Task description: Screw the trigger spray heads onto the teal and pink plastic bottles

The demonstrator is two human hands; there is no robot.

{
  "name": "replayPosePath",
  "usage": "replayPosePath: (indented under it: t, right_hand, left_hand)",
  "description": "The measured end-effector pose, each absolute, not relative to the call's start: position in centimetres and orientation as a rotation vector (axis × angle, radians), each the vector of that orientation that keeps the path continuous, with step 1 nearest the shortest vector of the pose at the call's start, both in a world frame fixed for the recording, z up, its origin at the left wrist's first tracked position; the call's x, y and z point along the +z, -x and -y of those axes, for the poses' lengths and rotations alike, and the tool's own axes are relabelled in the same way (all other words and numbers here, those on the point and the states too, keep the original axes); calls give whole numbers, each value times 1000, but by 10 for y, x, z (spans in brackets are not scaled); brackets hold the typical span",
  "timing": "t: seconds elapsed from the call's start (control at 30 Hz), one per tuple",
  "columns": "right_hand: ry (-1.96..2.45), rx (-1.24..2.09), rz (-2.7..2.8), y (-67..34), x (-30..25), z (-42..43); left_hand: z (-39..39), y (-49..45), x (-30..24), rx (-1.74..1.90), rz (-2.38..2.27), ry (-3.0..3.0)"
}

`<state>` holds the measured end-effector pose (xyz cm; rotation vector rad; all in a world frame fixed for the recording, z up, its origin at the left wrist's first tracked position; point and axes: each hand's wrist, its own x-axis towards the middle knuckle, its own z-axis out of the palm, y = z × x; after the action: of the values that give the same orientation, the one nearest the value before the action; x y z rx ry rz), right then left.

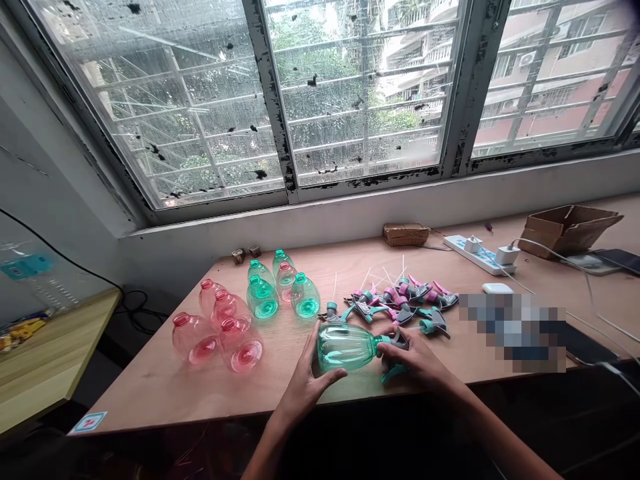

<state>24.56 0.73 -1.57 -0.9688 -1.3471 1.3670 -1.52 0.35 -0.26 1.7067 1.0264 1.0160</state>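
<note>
A clear green spray bottle [347, 348] lies sideways between my hands, just above the near edge of the table. My left hand [313, 370] is wrapped round its base end. At its neck, my right hand [413, 353] grips a grey and teal trigger sprayer head [395, 370], partly hidden by the fingers. Behind the bottle lies a pile of loose spray heads [400, 300] in pink, grey and teal, with thin white tubes sticking up. Left of them stand open-necked green bottles [263, 297] and red bottles [241, 343], upright and in groups.
A white power strip [480, 255] with plugs and cables sits at the back right, near an open cardboard box [567, 230]. A small brown box [405, 235] rests by the window wall. A black phone [580, 343] and a white case [497, 289] lie at right.
</note>
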Motion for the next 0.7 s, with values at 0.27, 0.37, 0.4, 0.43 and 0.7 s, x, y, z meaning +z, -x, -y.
replayPosePath:
  t: [0.27, 0.37, 0.4, 0.43, 0.7]
  right_hand:
    - [973, 1351, 1347, -245, -17, -8]
    - [980, 1349, 1362, -246, -17, -7]
    - [982, 1344, 1360, -246, -17, -7]
    - [984, 1338, 1354, -246, -16, -8]
    - [979, 1332, 1316, -247, -13, -8]
  left_hand:
    - [0, 12, 1, 1025, -1022, -1763]
    - [-1, 13, 0, 1045, -1024, -1775]
    - [-2, 13, 0, 1049, -1029, -1784]
    - [-3, 13, 0, 1052, -1037, -1791]
    - [-1, 9, -2, 1007, -990, -1770]
